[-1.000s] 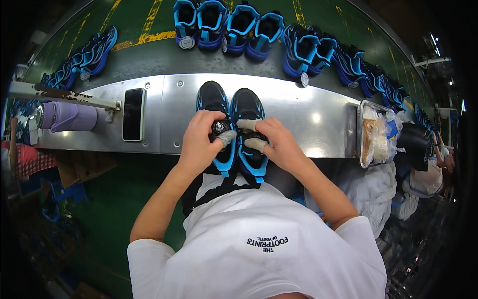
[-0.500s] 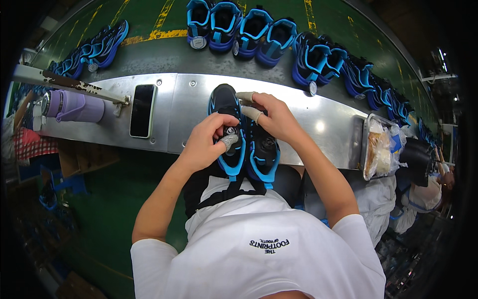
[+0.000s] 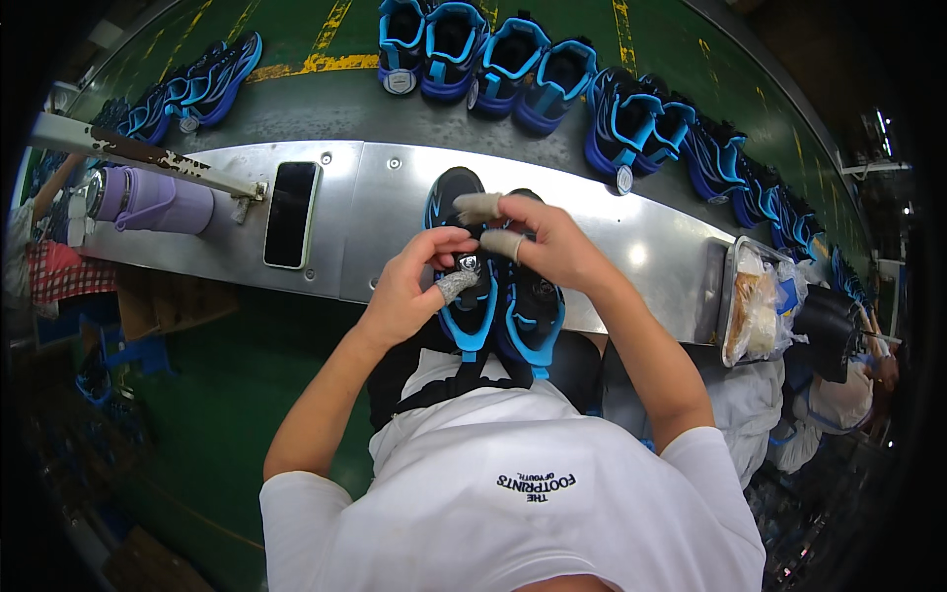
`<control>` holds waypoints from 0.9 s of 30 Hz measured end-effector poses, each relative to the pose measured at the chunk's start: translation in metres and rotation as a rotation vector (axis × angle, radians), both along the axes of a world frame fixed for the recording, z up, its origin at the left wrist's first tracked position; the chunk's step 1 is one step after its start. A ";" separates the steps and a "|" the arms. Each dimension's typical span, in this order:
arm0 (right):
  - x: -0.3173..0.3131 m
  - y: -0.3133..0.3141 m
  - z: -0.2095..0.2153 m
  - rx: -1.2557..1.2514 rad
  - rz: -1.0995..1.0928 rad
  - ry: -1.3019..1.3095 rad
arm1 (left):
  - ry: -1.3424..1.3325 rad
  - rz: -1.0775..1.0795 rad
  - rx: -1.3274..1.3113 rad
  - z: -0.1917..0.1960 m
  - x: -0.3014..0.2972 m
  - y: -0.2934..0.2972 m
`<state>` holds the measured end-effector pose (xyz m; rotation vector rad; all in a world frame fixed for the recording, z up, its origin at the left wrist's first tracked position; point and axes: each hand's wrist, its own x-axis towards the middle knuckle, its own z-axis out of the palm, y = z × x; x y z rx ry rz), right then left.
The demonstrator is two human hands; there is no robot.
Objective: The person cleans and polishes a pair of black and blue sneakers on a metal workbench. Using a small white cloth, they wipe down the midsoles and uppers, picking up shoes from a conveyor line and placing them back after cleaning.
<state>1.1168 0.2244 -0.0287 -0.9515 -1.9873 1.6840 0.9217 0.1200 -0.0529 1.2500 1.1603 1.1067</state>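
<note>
Two black sneakers with bright blue trim, a left shoe (image 3: pixel 472 337) and a right shoe (image 3: pixel 539 321), lie side by side, toes away from me, across the steel bench edge by my lap. My left hand (image 3: pixel 414 281) is closed at the left shoe's tongue and laces, its taped thumb against a round badge; what its fingertips pinch is too small to make out. Over that shoe's lacing reaches my right hand (image 3: pixel 552 242), its covered thumb and forefinger apart with nothing visible between them. Both hands partly hide the left shoe's front.
A phone (image 3: pixel 292 215) and a lilac bottle (image 3: pixel 163 202) lie on the steel bench (image 3: pixel 380 197) at left, by a worn metal bar (image 3: pixel 148 158). Several sneakers (image 3: pixel 513 64) line the green surface beyond. At right is a metal tray (image 3: pixel 730 306) with plastic-wrapped items.
My right hand has moved left from the right shoe's front to over the left shoe's lacing. My left hand stays closed at the tongue. The whole view has shifted slightly.
</note>
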 end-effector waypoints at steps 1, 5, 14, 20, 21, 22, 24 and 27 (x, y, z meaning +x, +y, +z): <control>0.003 -0.003 0.000 0.065 0.098 -0.067 | 0.076 0.076 0.064 0.000 0.004 -0.005; -0.008 -0.020 0.018 0.180 0.227 -0.040 | 0.055 0.398 0.082 -0.004 0.011 -0.048; -0.022 -0.039 -0.002 0.622 0.033 -0.130 | 0.585 -0.143 0.400 0.025 0.056 -0.065; -0.017 0.070 0.056 0.803 -0.063 -0.437 | 0.755 -0.626 -0.122 0.045 0.086 -0.006; -0.020 0.096 0.073 0.800 -0.154 -0.555 | 0.714 -0.617 -0.150 0.059 0.082 -0.004; -0.025 0.120 0.083 0.797 -0.249 -0.674 | 0.722 -0.585 -0.145 0.077 0.078 0.000; -0.038 0.169 0.091 0.652 -0.229 -0.880 | 0.735 -0.544 -0.149 0.108 0.058 0.017; -0.122 0.173 0.097 0.568 -0.237 -0.961 | 0.371 -0.299 -0.481 0.197 -0.030 0.016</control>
